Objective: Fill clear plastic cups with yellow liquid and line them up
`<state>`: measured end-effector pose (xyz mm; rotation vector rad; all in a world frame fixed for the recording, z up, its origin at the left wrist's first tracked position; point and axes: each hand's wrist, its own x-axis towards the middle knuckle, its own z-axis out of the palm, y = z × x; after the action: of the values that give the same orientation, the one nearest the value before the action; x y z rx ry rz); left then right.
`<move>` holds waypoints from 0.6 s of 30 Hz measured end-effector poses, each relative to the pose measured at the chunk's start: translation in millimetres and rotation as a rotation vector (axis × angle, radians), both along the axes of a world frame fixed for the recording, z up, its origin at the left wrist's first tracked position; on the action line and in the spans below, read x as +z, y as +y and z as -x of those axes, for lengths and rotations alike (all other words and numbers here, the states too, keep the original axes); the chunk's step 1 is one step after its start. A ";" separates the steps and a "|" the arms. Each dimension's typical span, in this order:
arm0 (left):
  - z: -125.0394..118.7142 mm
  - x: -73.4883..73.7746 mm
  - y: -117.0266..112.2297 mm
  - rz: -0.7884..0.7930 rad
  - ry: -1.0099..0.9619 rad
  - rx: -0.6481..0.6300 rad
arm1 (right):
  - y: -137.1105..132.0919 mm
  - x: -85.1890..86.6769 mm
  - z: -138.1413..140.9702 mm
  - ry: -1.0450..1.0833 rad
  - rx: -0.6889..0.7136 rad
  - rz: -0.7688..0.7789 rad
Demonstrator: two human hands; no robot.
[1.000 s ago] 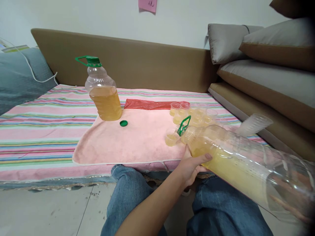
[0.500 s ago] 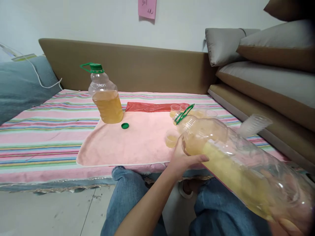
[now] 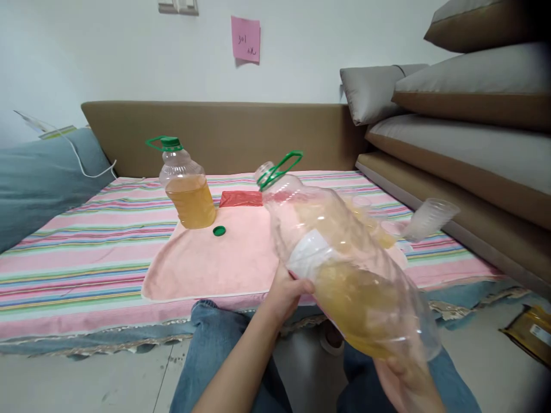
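Observation:
A large clear plastic bottle (image 3: 344, 258) with yellow liquid leans in the air, its uncapped mouth up and to the left. Under its neck end, my left hand (image 3: 289, 292) grips the side beside a white label. My right hand (image 3: 402, 373) supports the base, its fingers partly seen through the plastic. A green carrying loop (image 3: 279, 170) hangs around the neck. Behind the bottle, plastic cups with yellow liquid (image 3: 385, 236) are partly hidden. On the pink towel (image 3: 206, 264) lies a green cap (image 3: 219, 230). A second bottle (image 3: 191, 198), capped and partly filled, stands upright at the left.
A red plastic strip (image 3: 241, 198) lies along the towel's back edge. To the right a stack of nested clear cups (image 3: 431, 219) rests on its side. Cushions (image 3: 465, 109) pile up at the right, and a brown headboard (image 3: 224, 137) stands behind the striped sheet (image 3: 94, 241).
Both hands have brought the bottle left and tipped its mouth upward, so the liquid has settled toward the base. My right hand now shows at the bottom. The view has tilted up.

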<state>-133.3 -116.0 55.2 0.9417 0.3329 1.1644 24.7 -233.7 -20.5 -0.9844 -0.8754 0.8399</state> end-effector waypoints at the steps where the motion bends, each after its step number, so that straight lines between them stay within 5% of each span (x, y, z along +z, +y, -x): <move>1: 5.6 1.7 -0.1 0.021 0.000 0.039 | 7.4 4.3 7.2 -0.023 0.046 -0.029; 5: 33.5 10.2 5.7 0.037 -0.018 0.331 | 39.3 18.6 36.5 -0.038 0.218 -0.132; 9: 67.6 13.6 18.6 0.000 0.007 0.611 | 63.4 19.6 65.7 0.159 0.422 -0.001; 14: 117.3 8.3 30.8 -0.230 0.279 0.995 | 69.2 11.7 77.7 0.081 0.395 0.077; 18: 147.4 5.8 36.2 -0.345 0.544 1.238 | 58.3 5.9 54.0 -0.011 0.378 0.057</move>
<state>-280.8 -79.9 60.9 1.4018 1.3099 2.1049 -29.3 -175.4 -14.6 -0.8858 -1.0705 1.1853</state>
